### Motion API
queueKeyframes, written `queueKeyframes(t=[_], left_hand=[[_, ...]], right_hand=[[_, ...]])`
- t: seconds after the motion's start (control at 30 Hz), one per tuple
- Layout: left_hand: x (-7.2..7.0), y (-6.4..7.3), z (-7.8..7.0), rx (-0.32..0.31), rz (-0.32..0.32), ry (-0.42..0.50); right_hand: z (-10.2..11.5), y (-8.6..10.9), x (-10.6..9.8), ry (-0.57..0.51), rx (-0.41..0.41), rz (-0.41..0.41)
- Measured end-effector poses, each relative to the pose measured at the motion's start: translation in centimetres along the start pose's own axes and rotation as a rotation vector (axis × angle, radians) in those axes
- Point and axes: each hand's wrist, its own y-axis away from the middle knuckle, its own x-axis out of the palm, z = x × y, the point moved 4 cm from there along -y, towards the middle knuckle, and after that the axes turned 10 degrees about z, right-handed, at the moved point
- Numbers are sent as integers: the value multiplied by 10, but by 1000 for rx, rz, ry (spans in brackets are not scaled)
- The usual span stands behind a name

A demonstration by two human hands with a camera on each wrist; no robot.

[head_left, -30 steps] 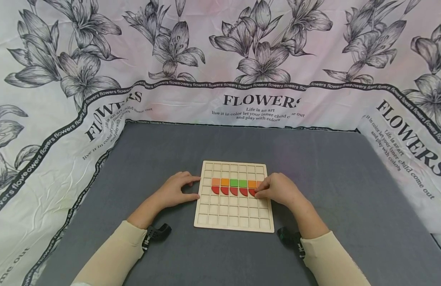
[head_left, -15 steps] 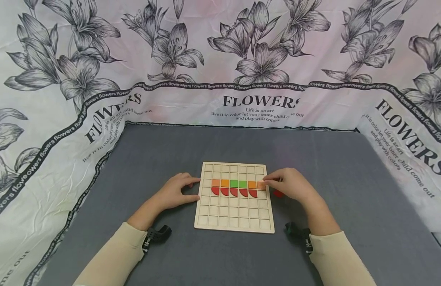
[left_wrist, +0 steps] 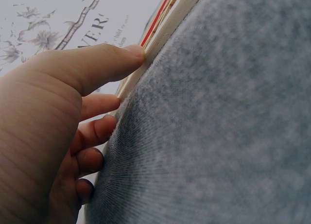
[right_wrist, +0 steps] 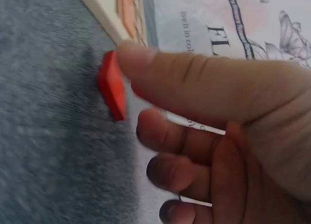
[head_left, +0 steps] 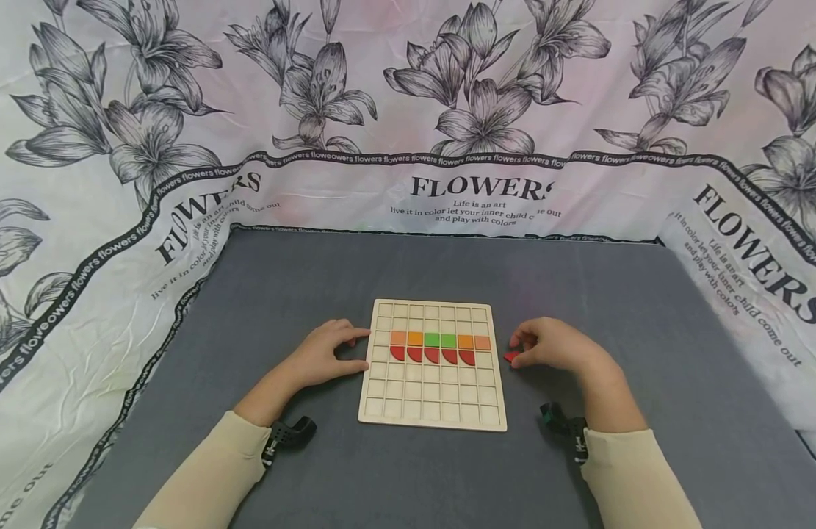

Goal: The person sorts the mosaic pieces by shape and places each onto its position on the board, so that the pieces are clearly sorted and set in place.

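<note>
A pale wooden grid board lies on the grey cloth. Across it runs a row of square tiles, with two green tiles in the middle and a light orange tile at the right end. Below that row are several red quarter-circle pieces. Along the board's left edge, my left hand rests with thumb and forefinger spread, their tips touching it. My right hand is off the board's right side, fingers loosely bent. Its thumb tip is right at a loose red piece on the cloth.
Grey cloth covers the table around the board. White flower-printed fabric stands along the back and both sides. A dark wrist strap with a camera sits on each forearm.
My right hand has moved from the board's right columns to the loose red piece at the right. A light orange tile now shows at the tile row's right end. My left hand stays put.
</note>
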Motion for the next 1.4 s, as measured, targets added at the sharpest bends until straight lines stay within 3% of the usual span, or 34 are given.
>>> queueKeyframes(t=[0.1,0.23,0.43,0.53,0.67,0.87,1.2,1.4], left_hand=[[0,0,0,-2,0,-4],[1,0,0,-6,5,-10],[1,1,0,-7,7,-5],[1,1,0,-1,7,0],[1,1,1,-4,6,-7],[2,0,2,-3,1,-14],[2,-1,2,-4,4,-10],[0,-1,2,-8,2,-11]], right_hand=[[-1,-2,3,24,13,19],[-3,-4,4,77,42,-18],[-11,-6,-3,192,56,-200],[-18,-5,-6,190,86,-256],[-24,-7,-6,149,133,-245],[-25,-12,-3,128,84,-262],[-23,-10,-6,65,78,-288],[-23,-8,-7,43,64,-231]])
